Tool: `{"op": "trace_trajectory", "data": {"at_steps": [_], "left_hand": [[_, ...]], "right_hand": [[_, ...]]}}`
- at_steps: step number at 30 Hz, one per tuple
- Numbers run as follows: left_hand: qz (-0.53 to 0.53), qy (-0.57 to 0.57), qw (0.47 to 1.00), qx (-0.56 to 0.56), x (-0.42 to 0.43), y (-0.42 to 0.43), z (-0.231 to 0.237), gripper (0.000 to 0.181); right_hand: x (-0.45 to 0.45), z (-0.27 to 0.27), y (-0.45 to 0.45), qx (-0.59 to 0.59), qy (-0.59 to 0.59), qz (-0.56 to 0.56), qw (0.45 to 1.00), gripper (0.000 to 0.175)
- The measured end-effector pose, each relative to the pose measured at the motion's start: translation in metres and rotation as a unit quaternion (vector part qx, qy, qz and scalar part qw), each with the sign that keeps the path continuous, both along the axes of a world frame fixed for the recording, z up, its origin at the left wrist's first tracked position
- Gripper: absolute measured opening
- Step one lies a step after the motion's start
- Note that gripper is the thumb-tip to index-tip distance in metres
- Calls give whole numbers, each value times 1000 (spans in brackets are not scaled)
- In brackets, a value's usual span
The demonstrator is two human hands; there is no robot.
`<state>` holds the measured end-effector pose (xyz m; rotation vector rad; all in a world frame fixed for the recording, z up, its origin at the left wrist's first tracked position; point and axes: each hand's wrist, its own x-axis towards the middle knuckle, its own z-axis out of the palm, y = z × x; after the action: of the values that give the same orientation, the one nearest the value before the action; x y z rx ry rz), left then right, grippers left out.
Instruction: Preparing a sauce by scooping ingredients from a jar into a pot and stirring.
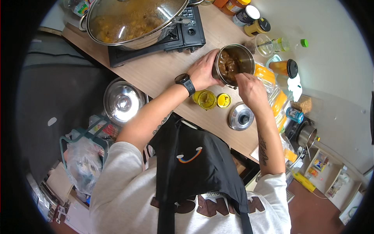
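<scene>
A round stainless-steel container (252,60) with brown, wet food (229,65) inside leans towards me over the wooden counter. My left hand (203,70) grips its left side and lower edge. At the near right rim is my right hand (252,89), its fingers curled down into the opening; whether they hold a utensil is hidden. Just below stand an open glass jar with yellow residue (207,100) and, beside it, a yellow jar lid (224,100). A metal lid with a black knob (241,116) lies near my right wrist.
A large glass-lidded pot (131,25) of food sits on a black portable gas stove (191,32) at upper left. Jars, including one with a white lid (246,15), a dark-capped cup (283,68) and yellow-filled packages (264,74) line the wall side.
</scene>
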<state>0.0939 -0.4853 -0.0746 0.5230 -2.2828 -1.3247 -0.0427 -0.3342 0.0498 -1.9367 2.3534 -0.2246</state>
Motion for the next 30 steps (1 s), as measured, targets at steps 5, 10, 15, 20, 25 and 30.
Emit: {"op": "trace_trajectory", "data": {"at_steps": [5,10,15,20,25,30], "left_hand": [[-14,-22,1000,6,4,-3,3,125],[-21,-10,1000,17,-3,-1,3,123],[-1,10,1000,-3,-2,0,-1,121],[1,-4,1000,-7,1,-1,-2,122],[-19,-15,1000,9,-3,-1,3,123],[-6,0,1000,-7,-1,-3,0,123]], "right_hand": [[-10,27,5,-10,36,-43,998,8],[-30,-7,-9,-56,79,-41,994,14],[-12,-5,3,75,7,-99,992,15],[1,13,-3,-31,-95,-102,990,14],[-21,-12,-17,-86,8,-63,994,13],[-18,-14,-10,51,30,-76,995,14]]}}
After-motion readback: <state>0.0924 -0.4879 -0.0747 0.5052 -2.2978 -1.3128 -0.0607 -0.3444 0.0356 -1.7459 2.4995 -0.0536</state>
